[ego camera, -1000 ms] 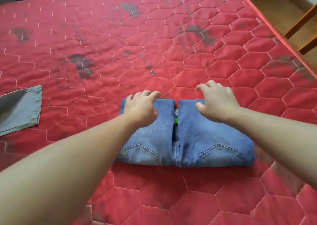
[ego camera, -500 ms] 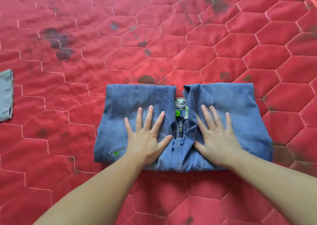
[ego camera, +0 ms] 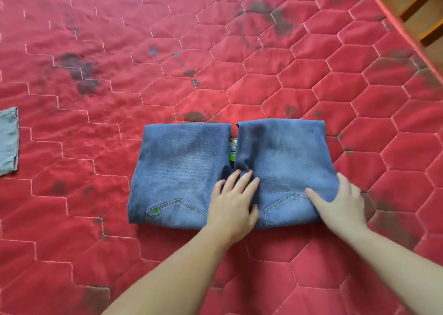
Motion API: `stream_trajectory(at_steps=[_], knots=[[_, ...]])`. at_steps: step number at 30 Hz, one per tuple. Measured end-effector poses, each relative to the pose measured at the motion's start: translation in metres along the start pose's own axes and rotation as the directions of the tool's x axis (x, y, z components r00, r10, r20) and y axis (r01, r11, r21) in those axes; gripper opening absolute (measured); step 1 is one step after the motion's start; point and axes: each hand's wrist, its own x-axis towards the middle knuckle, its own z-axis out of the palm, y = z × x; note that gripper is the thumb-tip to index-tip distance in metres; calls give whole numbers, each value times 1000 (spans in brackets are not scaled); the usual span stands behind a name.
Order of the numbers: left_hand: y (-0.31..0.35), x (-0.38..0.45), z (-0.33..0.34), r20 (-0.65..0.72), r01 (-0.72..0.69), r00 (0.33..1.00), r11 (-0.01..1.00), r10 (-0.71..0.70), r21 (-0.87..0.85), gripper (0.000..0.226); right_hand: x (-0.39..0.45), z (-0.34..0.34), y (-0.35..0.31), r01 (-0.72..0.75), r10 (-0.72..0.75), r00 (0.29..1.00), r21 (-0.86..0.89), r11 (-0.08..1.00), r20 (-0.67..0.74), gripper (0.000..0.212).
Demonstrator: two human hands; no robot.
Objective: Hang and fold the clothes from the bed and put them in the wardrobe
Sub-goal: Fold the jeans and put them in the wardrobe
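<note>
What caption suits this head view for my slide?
Both hands press flat on folded jeans on a red bed.

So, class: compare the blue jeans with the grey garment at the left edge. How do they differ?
The blue jeans lie folded near the middle of the red bed, wholly in view; the grey garment is cut off by the frame. The left hand and right hand rest on the jeans; nothing touches the grey garment. Both lie flat on the bed.
</note>
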Motion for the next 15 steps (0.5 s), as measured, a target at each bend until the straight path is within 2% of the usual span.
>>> stream_trajectory(at_steps=[3,7,9,11,13,15], knots=[[-2,-1,2,-49,85,995,996,-87,-39,63,8,-1,0,-112,106,994,300,947,35,65],[3,1,0,-42,145,989,988,-143,58,59,10,-5,6,-230,154,968,454,861,199,38],[8,4,-10,-12,101,995,980,-100,172,50,13,-11,10,-347,154,909,495,797,388,32],[14,8,-18,26,-17,1000,972,11,236,37,17,-22,8,-398,122,851,476,784,511,30],[21,11,-23,103,-107,990,988,96,110,36,24,-33,1,-346,61,842,450,823,536,25],[33,16,-30,142,-48,989,999,50,-17,40,32,-47,-13,-285,-1,846,453,844,533,21]])
